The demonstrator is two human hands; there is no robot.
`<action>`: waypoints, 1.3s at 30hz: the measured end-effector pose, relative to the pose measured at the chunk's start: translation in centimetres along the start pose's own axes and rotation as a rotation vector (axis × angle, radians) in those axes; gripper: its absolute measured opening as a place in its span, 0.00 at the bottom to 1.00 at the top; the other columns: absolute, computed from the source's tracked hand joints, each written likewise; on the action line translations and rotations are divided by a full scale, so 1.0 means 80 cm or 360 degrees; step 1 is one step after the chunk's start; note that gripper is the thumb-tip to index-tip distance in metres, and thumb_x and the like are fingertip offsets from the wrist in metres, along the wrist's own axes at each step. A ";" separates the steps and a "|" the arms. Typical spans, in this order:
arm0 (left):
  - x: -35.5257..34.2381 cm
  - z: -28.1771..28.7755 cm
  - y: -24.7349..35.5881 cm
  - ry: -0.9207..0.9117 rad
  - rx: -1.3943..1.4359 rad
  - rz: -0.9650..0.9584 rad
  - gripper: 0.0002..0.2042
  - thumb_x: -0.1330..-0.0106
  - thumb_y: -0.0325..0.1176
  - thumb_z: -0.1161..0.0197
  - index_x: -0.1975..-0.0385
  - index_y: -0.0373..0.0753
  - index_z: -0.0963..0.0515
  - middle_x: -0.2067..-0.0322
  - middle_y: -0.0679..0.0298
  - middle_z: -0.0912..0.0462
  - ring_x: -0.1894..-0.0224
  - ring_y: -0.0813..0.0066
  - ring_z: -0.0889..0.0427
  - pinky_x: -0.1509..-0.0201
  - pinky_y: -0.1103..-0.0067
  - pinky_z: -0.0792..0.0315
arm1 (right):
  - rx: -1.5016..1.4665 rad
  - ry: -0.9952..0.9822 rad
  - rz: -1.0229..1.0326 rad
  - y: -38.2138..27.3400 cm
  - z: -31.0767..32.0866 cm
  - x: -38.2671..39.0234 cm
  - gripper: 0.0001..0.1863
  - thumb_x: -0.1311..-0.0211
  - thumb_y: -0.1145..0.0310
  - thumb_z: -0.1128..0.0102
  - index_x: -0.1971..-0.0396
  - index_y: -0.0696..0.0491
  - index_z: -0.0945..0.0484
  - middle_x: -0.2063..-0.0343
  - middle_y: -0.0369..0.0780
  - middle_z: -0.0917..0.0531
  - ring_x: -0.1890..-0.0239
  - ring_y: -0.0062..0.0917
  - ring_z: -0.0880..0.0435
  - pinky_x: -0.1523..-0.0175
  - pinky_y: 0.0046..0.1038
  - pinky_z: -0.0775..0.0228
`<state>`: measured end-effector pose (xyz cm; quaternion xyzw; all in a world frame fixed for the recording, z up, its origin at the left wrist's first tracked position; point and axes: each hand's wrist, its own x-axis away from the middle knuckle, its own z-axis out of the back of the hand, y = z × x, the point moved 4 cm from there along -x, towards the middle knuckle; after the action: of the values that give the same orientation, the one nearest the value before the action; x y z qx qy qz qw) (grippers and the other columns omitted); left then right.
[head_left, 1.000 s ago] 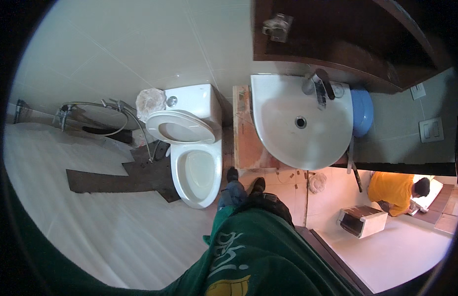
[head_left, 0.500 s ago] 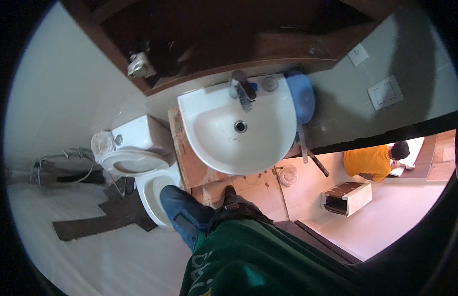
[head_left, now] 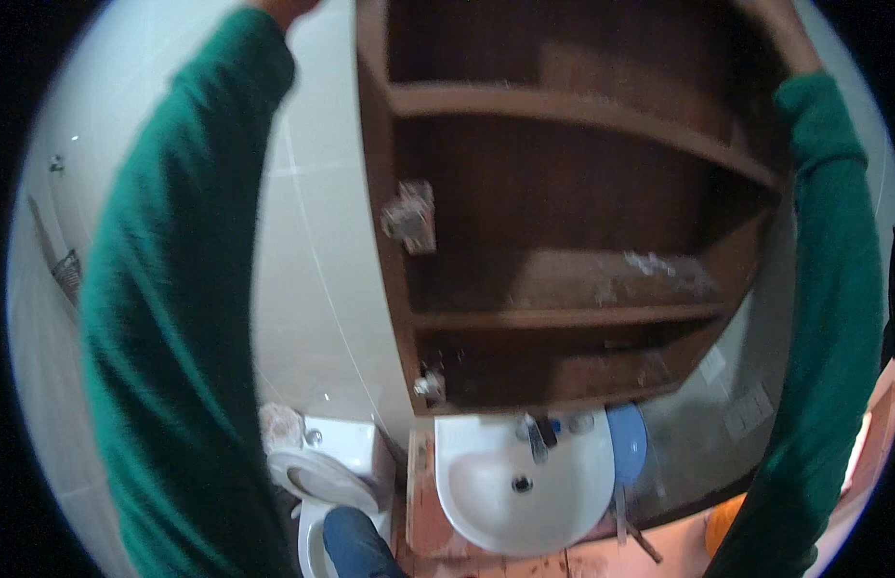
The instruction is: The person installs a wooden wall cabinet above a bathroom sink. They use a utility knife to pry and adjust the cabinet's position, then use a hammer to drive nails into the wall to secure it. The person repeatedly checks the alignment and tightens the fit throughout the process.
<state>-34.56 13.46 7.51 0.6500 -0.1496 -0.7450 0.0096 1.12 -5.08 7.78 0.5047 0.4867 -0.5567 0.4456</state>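
Observation:
Both my green-sleeved arms reach up on either side of a dark brown wooden wall cabinet (head_left: pixel 563 193) with open shelves and no door on its front. My left hand (head_left: pixel 288 8) is at the top edge, left of the cabinet, with its fingers cut off from view. Near the cabinet's upper right side is my right hand (head_left: pixel 777 29); its fingers are out of view too. Whether either hand touches the cabinet cannot be seen. Two hinge-like metal fittings, an upper one (head_left: pixel 411 218) and a lower one (head_left: pixel 429 387), sit on the cabinet's left side. Whitish smears mark a shelf (head_left: pixel 563 279).
Below the cabinet is a white washbasin (head_left: pixel 486 482) with a tap (head_left: pixel 537 438). A blue plastic container (head_left: pixel 628 445) stands right of it. At lower left is a white toilet (head_left: pixel 342 438). Wall switches (head_left: pixel 749 412) are at right. A bit of a person's yellow shirt (head_left: pixel 722 525) shows lower right.
My view has tilted up from the washbasin and floor to the cabinet shelves. Both my arms have come into view, raised beside the cabinet.

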 end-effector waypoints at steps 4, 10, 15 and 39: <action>-0.001 -0.001 -0.012 0.0222 0.0342 0.0199 0.37 0.26 0.64 0.51 0.36 0.33 0.27 0.41 0.53 0.21 0.36 0.60 0.28 0.34 0.61 0.36 | 0.0186 -0.0046 0.0181 0.056 -0.027 -0.040 0.38 0.32 0.32 0.46 0.46 0.55 0.18 0.56 0.48 0.13 0.50 0.37 0.14 0.44 0.38 0.25; 0.016 0.001 0.001 0.0143 0.0267 0.0024 0.31 0.25 0.58 0.47 0.43 0.32 0.21 0.42 0.51 0.20 0.35 0.58 0.26 0.31 0.59 0.38 | 0.0182 0.0009 0.0139 0.010 -0.002 0.002 0.37 0.34 0.30 0.48 0.54 0.52 0.15 0.65 0.51 0.13 0.58 0.46 0.14 0.50 0.42 0.25; -0.001 0.004 0.005 0.0039 0.0197 -0.0285 0.19 0.26 0.51 0.43 0.60 0.41 0.15 0.64 0.65 0.15 0.55 0.69 0.21 0.42 0.64 0.34 | 0.0221 0.0192 0.0272 0.017 -0.007 -0.032 0.35 0.31 0.33 0.47 0.62 0.56 0.17 0.73 0.48 0.16 0.68 0.36 0.17 0.56 0.39 0.26; 0.018 0.009 0.072 0.0285 0.0271 0.0058 0.19 0.25 0.34 0.37 0.42 0.25 0.23 0.45 0.49 0.17 0.50 0.69 0.17 0.44 0.74 0.21 | -0.0014 -0.0571 -0.0338 -0.074 0.057 -0.070 0.24 0.30 0.51 0.37 0.63 0.62 0.19 0.68 0.54 0.18 0.64 0.46 0.19 0.55 0.42 0.28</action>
<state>-36.55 7.82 7.53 0.7096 -0.2226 -0.6682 -0.0186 -4.75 -8.82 13.94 0.3414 0.4524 -0.6794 0.4661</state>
